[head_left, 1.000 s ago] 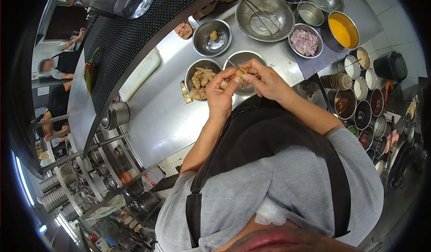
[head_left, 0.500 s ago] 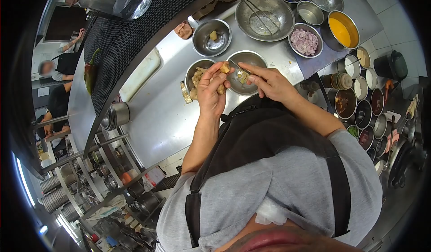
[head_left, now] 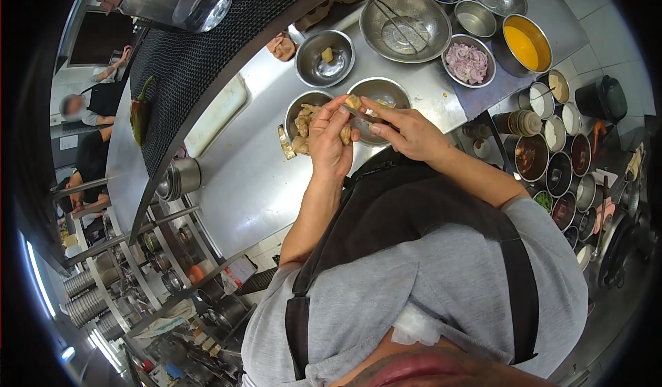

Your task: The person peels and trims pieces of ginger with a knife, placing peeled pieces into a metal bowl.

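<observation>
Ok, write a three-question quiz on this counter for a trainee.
1. True or false: the round steel bowl of chopped pale-purple onion stands beside the deep steel pot of orange liquid.
2. What lies in the round steel bowl nearest the left hand? (a) white rice (b) knobbly tan ginger (c) green peppers
3. Fill in: the thin metal knife is in the ____ hand.

Key: 1 true; 2 b; 3 right.
</observation>
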A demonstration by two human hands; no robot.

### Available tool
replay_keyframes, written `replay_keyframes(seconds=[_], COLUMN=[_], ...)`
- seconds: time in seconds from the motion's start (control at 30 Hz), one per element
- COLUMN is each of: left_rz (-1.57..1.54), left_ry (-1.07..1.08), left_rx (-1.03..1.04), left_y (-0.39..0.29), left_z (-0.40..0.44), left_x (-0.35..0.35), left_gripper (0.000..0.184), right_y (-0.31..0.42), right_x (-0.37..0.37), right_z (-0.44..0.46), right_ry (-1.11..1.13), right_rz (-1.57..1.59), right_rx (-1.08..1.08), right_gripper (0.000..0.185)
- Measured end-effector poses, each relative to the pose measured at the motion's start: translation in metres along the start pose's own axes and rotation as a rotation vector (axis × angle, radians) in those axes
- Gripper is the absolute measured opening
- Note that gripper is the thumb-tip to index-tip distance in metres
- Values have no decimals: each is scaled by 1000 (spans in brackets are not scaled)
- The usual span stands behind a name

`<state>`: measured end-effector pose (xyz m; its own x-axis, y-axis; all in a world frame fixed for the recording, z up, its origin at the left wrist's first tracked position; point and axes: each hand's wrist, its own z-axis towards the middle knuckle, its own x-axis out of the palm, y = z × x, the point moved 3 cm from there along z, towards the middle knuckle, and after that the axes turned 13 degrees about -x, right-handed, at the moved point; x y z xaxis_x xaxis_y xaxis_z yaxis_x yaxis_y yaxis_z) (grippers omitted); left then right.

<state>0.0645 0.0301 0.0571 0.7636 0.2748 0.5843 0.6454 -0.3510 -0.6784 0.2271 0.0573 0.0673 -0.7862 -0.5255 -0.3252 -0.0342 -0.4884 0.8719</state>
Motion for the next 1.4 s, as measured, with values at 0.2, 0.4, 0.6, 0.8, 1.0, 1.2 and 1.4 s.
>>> replay_keyframes(seconds=[0.2, 0.4, 0.6, 0.8, 1.0, 1.2, 1.4], left_rz=[30, -18, 17, 21, 35, 97, 135], left_ry=[38, -9, -4, -21, -23, -52, -37], left_rx=[-9, 52, 143, 88, 82, 122, 217], left_y=[3, 6, 11, 16, 10, 7, 5], left_z=[0, -1, -4, -3, 0, 1, 0], left_x=[1, 3, 5, 3, -1, -1, -1], left_gripper=[15, 11, 9, 12, 18, 17, 13], right_y=[-7, 0, 0, -8, 0, -7, -11], right_x=[2, -2, -5, -8, -14, -6, -2], right_z=[-3, -1, 2, 5, 6, 0, 3], right_ry=[-49, -5, -12, -18, 71, 6, -10], right_rz=[-114, -82, -126, 29, 244, -19, -15], right_rx=[-111, -7, 7, 50, 408, -31, -59], right_gripper=[49, 46, 41, 34, 36, 48, 45])
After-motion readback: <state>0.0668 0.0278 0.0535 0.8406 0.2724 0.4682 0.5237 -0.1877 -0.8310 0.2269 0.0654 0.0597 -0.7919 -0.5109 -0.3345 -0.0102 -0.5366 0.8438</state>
